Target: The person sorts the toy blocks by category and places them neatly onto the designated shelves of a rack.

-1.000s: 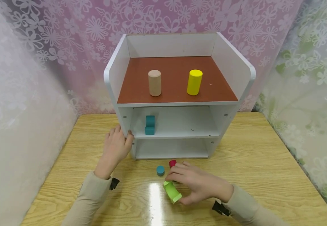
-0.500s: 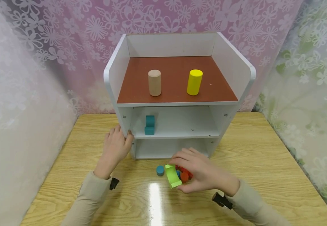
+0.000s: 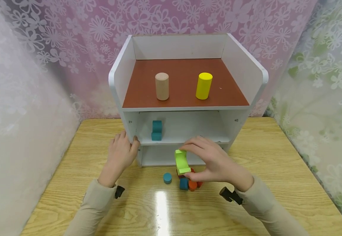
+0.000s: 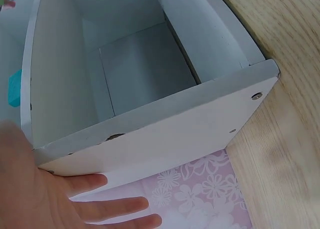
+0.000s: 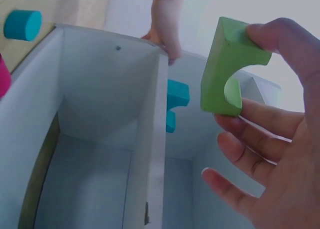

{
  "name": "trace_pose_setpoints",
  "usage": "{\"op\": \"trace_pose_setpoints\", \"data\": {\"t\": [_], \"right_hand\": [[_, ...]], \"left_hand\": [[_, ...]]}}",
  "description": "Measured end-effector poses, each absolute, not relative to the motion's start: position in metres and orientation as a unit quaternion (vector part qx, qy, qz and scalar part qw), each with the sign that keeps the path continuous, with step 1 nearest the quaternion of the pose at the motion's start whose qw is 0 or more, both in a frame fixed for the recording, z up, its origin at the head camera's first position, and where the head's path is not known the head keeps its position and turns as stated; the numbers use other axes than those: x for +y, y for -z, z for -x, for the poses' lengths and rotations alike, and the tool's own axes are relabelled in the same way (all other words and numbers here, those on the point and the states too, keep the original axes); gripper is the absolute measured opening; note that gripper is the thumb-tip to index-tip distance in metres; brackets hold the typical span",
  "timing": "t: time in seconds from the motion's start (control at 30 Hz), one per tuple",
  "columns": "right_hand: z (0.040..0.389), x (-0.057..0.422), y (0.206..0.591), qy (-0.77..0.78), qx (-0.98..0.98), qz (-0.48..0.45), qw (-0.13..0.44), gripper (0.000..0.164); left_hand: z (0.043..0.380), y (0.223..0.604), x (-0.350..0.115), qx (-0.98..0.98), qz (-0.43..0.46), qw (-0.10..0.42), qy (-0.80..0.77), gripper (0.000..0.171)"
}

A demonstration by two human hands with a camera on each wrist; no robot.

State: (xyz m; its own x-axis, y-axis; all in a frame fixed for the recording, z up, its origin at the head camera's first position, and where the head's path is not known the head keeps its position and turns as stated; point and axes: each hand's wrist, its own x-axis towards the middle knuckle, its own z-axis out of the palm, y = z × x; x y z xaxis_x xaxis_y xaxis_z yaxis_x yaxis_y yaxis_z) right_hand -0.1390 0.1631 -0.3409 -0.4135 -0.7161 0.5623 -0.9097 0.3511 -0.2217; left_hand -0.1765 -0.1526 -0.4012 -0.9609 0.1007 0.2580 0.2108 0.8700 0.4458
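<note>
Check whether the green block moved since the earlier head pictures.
Yes: the green block moved up the head view, from below the shelf to overlapping it.

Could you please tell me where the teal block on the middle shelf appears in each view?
Head: the teal block is just left of centre.
Left wrist: near the left edge, only partly visible.
Right wrist: slightly right of centre, partly hidden by a shelf board.
Shared landmark: the white shelf unit.

From the near side, the head camera looks down across the desk [image 3: 66, 183]; both wrist cameras closely face the white shelf [image 3: 193, 126], sharing its lower compartment [image 4: 147, 64].
</note>
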Motion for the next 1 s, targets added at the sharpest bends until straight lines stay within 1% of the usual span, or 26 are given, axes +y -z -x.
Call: {"op": "trace_pose_setpoints", "data": {"t": [0.3,0.6,0.67,0.83,1.0], "right_hand": [[0.157,0.161,0.333,-0.277,-0.813,-0.472,0.200,0.058],[0.184,0.160,0.336,-0.321,-0.824,-0.419,0.205,0.059],[0.190,0.159,0.338,-0.327,-0.828,-0.410,0.198,0.059],[0.203,0.160,0.342,-0.324,-0.851,-0.381,0.157,0.059],[0.209,0.162,0.346,-0.313,-0.868,-0.364,0.125,0.060]], "left_hand": [[0.177,0.400,-0.152,-0.961,0.077,0.107,0.241,0.053],[0.177,0.400,-0.152,-0.962,0.079,0.107,0.239,0.053],[0.177,0.400,-0.152,-0.962,0.079,0.107,0.239,0.053],[0.177,0.399,-0.151,-0.961,0.080,0.110,0.240,0.053],[0.177,0.399,-0.152,-0.961,0.082,0.115,0.239,0.051]]}}
